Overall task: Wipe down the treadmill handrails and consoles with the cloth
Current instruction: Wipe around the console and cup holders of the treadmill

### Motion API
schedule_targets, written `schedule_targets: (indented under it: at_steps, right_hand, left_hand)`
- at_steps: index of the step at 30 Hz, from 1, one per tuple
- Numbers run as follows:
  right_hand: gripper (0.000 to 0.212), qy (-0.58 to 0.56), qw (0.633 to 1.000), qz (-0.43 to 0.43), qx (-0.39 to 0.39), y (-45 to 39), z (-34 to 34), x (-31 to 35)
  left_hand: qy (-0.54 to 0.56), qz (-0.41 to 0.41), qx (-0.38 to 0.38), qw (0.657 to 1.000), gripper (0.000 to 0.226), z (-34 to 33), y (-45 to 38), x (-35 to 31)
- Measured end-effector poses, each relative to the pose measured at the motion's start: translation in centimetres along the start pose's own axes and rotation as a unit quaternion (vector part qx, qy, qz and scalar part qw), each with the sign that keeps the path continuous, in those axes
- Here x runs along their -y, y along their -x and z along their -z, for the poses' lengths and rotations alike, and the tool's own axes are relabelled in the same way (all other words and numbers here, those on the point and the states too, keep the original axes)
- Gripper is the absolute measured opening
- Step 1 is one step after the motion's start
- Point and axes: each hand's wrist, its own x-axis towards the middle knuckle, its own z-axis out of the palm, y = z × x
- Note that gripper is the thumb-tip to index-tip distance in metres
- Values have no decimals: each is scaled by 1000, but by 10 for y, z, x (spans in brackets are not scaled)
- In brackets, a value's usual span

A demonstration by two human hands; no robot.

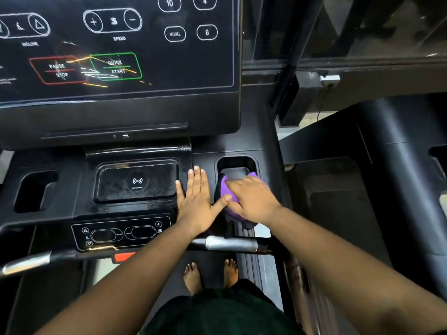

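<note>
A purple cloth lies over the front edge of the right cup holder in the black treadmill console. My right hand covers the cloth and grips it, fingers curled over it. My left hand lies flat on the console tray between the wireless charging pad and the cup holder, fingers straight, thumb reaching toward the cloth. The silver and black front handrail crosses below both wrists.
The touch panel with speed, incline, pause and quick start buttons rises behind. A second cup holder sits at the left. A small control strip and red safety key lie near the handrail. Another treadmill stands to the right.
</note>
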Motion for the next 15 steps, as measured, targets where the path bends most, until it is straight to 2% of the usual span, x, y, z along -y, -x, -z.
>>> schedule_targets:
  at_steps: [2, 4, 7, 10, 15]
  right_hand:
    - [65, 42, 995, 87, 4, 23, -4, -32]
    - [64, 94, 989, 112, 4, 34, -1, -59]
    - [59, 67, 997, -18, -23, 36, -4, -45]
    - [68, 38, 983, -166, -64, 53, -24, 4]
    - [75, 2, 971, -236, -20, 51, -15, -6]
  left_hand:
    - [-11, 1, 5, 1000, 138, 0, 0, -1]
    - [-26, 1, 8, 1000, 136, -3, 0, -2]
    - [-33, 3, 5, 999, 136, -3, -1, -2]
    - [-51, 5, 10, 999, 135, -5, -1, 0]
    - [-128, -26, 13, 991, 134, -8, 0, -2]
